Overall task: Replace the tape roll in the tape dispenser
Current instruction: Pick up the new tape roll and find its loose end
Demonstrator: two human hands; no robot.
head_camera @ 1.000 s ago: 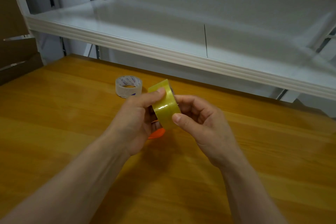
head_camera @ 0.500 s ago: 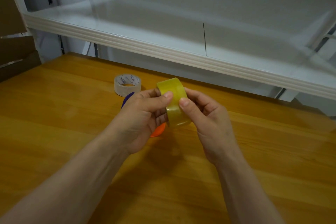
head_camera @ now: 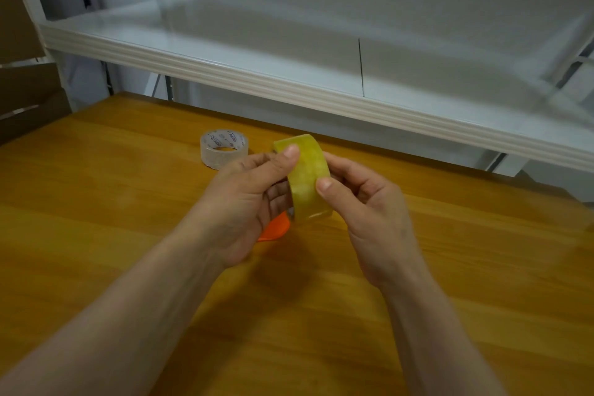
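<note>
Mid frame: left hand point(head_camera: 247, 202) and right hand point(head_camera: 369, 209) both pinch yellow tape roll point(head_camera: 308, 177), thumbs on band, likely hunting loose end. Orange dispenser point(head_camera: 274, 230) peeks under left hand, close for loading. Clear tape roll point(head_camera: 224, 148) lies flat up-left

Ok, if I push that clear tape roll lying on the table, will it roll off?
Probably not: the clear tape roll lies flat, hole upward, on the wooden table, so it should slide. A hollow ring, it is likely light.
</note>
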